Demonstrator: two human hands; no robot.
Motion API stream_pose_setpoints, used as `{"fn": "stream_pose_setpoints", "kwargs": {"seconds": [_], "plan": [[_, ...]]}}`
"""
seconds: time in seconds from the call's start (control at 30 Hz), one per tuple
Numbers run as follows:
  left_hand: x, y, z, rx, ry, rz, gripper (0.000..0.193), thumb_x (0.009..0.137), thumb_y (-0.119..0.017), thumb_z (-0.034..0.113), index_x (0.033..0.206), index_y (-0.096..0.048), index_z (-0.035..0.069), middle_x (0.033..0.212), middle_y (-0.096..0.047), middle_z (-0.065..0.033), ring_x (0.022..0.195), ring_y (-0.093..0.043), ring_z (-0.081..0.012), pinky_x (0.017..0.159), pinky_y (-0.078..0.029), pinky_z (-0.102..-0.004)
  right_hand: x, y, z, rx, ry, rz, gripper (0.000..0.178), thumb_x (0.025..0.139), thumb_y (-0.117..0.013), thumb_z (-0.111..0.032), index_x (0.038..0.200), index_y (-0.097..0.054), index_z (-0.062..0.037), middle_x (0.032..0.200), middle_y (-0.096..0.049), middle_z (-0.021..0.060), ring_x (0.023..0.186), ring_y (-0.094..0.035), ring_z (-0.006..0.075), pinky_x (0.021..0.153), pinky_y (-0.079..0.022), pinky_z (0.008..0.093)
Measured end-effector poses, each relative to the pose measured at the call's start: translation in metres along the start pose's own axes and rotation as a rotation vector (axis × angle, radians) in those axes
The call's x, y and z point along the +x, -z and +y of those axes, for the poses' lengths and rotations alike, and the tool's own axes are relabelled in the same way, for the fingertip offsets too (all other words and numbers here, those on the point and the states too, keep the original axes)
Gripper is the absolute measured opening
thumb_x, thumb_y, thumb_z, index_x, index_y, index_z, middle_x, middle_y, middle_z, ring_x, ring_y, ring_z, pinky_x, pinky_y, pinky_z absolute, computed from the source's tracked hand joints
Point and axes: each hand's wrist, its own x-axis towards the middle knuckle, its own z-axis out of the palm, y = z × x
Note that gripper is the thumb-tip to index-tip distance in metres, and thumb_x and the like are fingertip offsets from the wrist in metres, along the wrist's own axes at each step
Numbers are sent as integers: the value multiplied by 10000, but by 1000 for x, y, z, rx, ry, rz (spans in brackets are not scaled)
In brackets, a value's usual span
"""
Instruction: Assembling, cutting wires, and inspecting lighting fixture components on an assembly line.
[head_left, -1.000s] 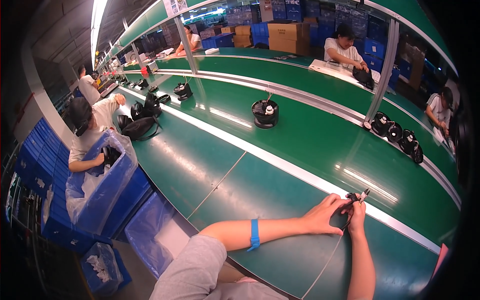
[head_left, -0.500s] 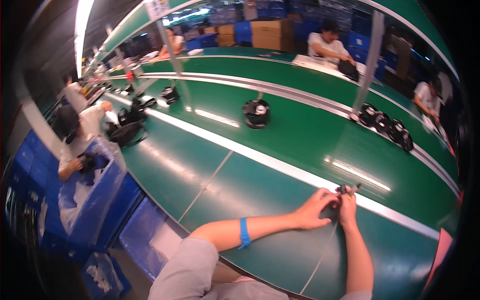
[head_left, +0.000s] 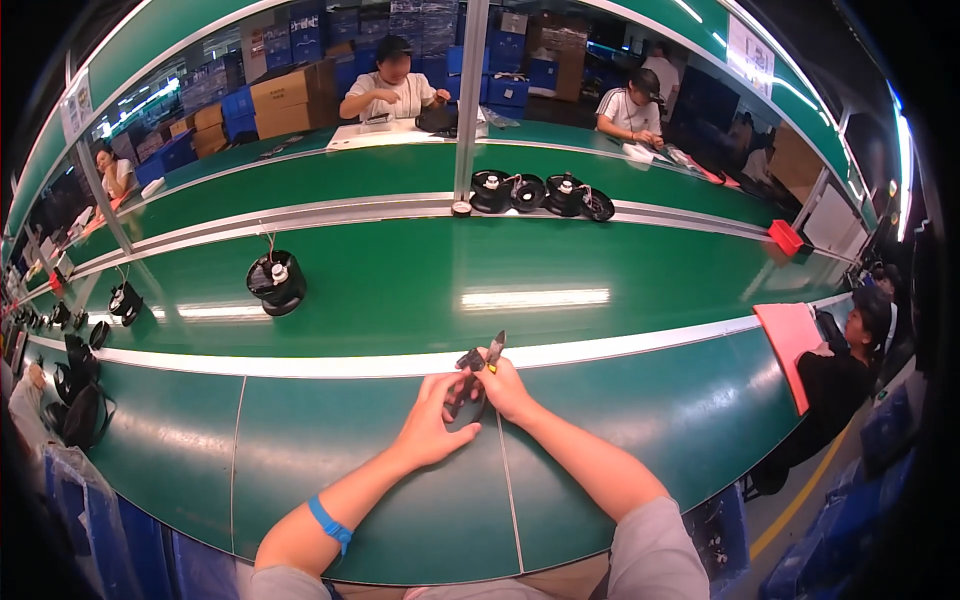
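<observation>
My right hand [head_left: 506, 387] is closed round a pair of nippers [head_left: 497, 346] with dark, pointed jaws sticking up past the fingers and a yellow spot near the grip. Beside the jaws, at the fingertips, is a small black part [head_left: 471, 360], its kind too small to tell. My left hand [head_left: 432, 425] is open, its thumb held apart from its bent fingers, whose tips are by the black part. Dark material shows between the two hands, partly hidden by fingers. Both hands are over the far edge of the green worktable [head_left: 340, 425], by the white rail.
Beyond the white rail [head_left: 330, 364] runs a green conveyor belt [head_left: 400, 270] carrying a round black unit [head_left: 276, 280]. Several similar units [head_left: 565, 193] stand by the far post. Black bags [head_left: 85, 405] lie at left, a pink sheet [head_left: 785, 345] at right. Co-workers sit around.
The view has swung to the right, so the hands and belt items appear further left. My right hand still grips the nippers, and my left hand stays close beside it.
</observation>
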Motion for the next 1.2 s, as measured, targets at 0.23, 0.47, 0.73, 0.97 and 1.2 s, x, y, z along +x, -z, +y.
{"fn": "stream_pose_setpoints", "kwargs": {"seconds": [0.23, 0.47, 0.73, 0.97, 1.2], "plan": [[0, 3, 0, 25, 36, -26, 839, 703, -779, 163, 1413, -338, 90, 1215, -424, -111, 934, -529, -202, 736, -491, -314, 0, -4, -4, -26, 23, -18, 312, 980, -519, -342, 994, -603, -43, 770, -629, 31, 675, -579, 87, 577, -442, 219], [-1, 10, 13, 139, 49, -67, 849, 687, -759, 165, 1438, -367, 98, 1139, -581, -96, 881, -512, -228, 799, -473, -341, 6, -1, 1, 56, 89, 43, 357, 988, -485, -301, 1230, -459, -40, 954, -625, 61, 806, -608, 114, 685, -480, 237], [-2, 6, 5, 174, -13, -47, 798, 688, -752, 169, 1419, -434, 147, 924, -583, -110, 851, -507, -238, 795, -465, -346, 12, 12, -1, 464, -55, 47, 486, 999, -289, -409, 1236, -459, -20, 966, -627, 144, 788, -638, 203, 703, -503, 318], [-2, 3, -2, 164, -73, -38, 841, 682, -732, 156, 1447, -381, 139, 1104, -630, -136, 860, -495, -269, 855, -449, -371, 16, 11, -1, 405, -104, 92, 443, 961, -263, -264, 1187, -516, 20, 908, -663, 150, 751, -659, 200, 679, -510, 304], [5, -6, -8, 195, -88, -36, 800, 687, -710, 149, 1425, -406, 100, 1240, -589, -130, 854, -474, -283, 859, -434, -375, 17, 19, -3, 402, -61, 106, 402, 1002, -358, -286, 1178, -524, 35, 845, -668, 139, 683, -663, 185, 612, -516, 267]]}}
